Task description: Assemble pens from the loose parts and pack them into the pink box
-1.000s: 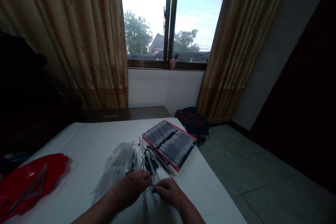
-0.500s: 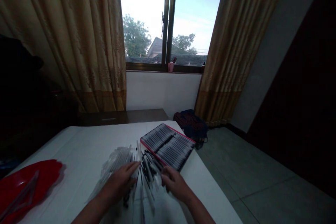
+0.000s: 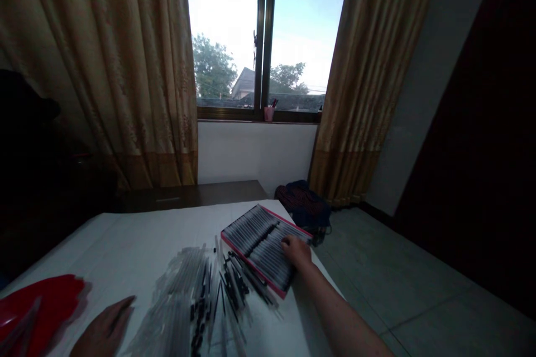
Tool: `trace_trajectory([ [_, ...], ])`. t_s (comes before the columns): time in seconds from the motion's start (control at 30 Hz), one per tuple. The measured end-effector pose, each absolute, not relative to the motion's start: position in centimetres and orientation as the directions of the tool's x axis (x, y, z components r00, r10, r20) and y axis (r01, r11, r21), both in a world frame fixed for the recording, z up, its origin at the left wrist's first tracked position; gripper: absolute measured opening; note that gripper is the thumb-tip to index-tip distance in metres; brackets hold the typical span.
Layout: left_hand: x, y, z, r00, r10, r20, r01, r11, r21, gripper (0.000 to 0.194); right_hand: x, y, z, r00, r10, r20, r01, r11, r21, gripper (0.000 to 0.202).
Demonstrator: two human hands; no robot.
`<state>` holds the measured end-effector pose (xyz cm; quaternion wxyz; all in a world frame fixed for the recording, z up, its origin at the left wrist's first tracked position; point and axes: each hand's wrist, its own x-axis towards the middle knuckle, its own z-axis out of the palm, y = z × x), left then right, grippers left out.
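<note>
My right hand (image 3: 297, 251) is over the right part of a shallow red-edged box (image 3: 274, 290), its fingers curled down at the rows of pens. Whatever the fingertips hold is hidden. Clear pens with black ends (image 3: 255, 220) lie side by side in the box in two rows. My left hand (image 3: 104, 328) rests low at the left, fingers stretched out and empty, apart from the pile. Between my hands lie a heap of clear plastic tubes (image 3: 167, 304) and a loose cluster of dark, thin pen parts (image 3: 232, 281).
A red plate-like dish (image 3: 50, 307) with a clear object on it lies on the white table (image 3: 138, 245) at the left. Dark cloth (image 3: 304, 201) is bundled beyond the table's right corner. A pink cup (image 3: 268, 114) stands on the window sill.
My right hand has moved from the loose pen parts up and right onto the box. My left hand has left the pile and gone left. The view has shifted slightly.
</note>
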<state>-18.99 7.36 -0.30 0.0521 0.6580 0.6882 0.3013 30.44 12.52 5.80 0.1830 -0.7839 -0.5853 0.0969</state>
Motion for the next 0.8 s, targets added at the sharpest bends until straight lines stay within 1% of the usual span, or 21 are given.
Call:
trace_trajectory([
  [0.17, -18.5, 7.3, -0.5, -0.081, 0.934, 0.347, 0.911, -0.072, 0.407, 0.038, 30.0, 13.3, 5.1, 0.303, 0.953, 0.008, 0.911, -0.287, -0.296, 0.026],
  [0.37, -18.6, 7.3, -1.2, -0.054, 0.928, 0.369, 0.934, -0.084, 0.347, 0.039, 29.1, 13.8, 4.8, 0.291, 0.957, -0.014, 0.931, -0.287, -0.226, 0.026],
  [0.57, -18.2, 6.9, -0.8, -0.044, 0.928, 0.371, 0.956, -0.069, 0.286, 0.041, 28.7, 13.3, 4.7, 0.248, 0.968, 0.027, 0.954, -0.24, -0.18, 0.027],
  [0.7, -17.5, 6.4, 0.1, -0.046, 0.932, 0.36, 0.956, -0.064, 0.287, 0.042, 28.8, 12.5, 4.4, 0.201, 0.978, 0.062, 0.969, -0.189, -0.162, 0.026],
  [0.8, -17.1, 6.2, 0.5, -0.038, 0.923, 0.384, 0.955, -0.08, 0.287, 0.039, 28.6, 12.1, 4.3, 0.196, 0.978, 0.067, 0.971, -0.184, -0.154, 0.026],
])
